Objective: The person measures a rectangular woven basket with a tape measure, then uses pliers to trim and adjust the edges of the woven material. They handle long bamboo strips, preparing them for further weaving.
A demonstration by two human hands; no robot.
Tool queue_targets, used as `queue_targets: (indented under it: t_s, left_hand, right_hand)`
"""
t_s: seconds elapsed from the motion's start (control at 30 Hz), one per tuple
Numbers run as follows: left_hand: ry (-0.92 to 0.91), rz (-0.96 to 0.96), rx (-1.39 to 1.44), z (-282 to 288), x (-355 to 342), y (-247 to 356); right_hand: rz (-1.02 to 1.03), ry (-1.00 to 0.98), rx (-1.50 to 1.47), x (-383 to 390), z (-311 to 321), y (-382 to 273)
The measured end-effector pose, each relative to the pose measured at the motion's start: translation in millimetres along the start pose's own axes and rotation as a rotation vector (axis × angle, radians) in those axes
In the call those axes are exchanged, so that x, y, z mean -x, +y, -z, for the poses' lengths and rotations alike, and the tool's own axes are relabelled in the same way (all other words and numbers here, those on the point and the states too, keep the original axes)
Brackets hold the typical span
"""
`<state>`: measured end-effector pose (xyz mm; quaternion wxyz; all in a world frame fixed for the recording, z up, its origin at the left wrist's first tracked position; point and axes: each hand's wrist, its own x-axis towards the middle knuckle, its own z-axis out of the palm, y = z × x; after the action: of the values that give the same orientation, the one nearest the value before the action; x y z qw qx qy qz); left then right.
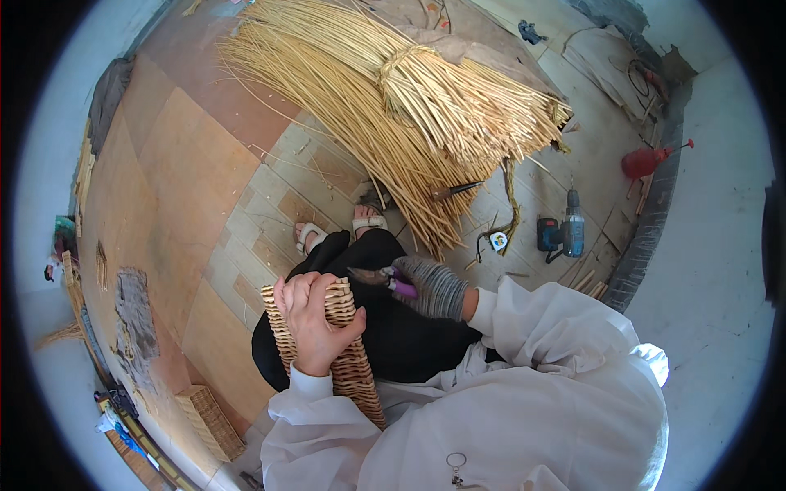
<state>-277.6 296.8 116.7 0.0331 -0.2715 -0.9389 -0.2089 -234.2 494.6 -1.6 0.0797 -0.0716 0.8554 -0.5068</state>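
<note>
A small woven wicker basket (358, 378) rests tilted against my lap, over black trousers. My bare left hand (313, 321) is closed over its upper end, with the fingers across the top and the thumb on the near side. In my right hand (438, 288), which wears a grey striped glove, is a pair of pruning shears (401, 284) with purple handles. Their blades point left toward the basket's upper end and stand a little apart from it. Part of the handles is hidden by the glove.
Large bundles of peeled willow rods (475, 110) lie ahead on the floor. To the right are a cordless drill (573, 229), a tape measure (498, 240) and a red spray bottle (641, 162). A pointed tool (455, 191) lies on the rods. Another wicker basket (210, 419) stands at lower left.
</note>
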Motion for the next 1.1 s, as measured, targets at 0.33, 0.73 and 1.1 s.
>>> queue_targets:
  t_s: [0.33,0.73,1.1]
  left_hand:
    - [0.016,-0.016,-0.005,-1,3,2]
    - [-0.093,-0.061,-0.067,-2,5,25]
    - [-0.183,-0.277,-0.015,-28,9,68]
  right_hand:
    - [-0.056,-0.064,0.11,9,4,-30]
    - [-0.732,-0.087,0.161,140,-34,241]
    - [-1.187,-0.193,0.519,188,13,336]
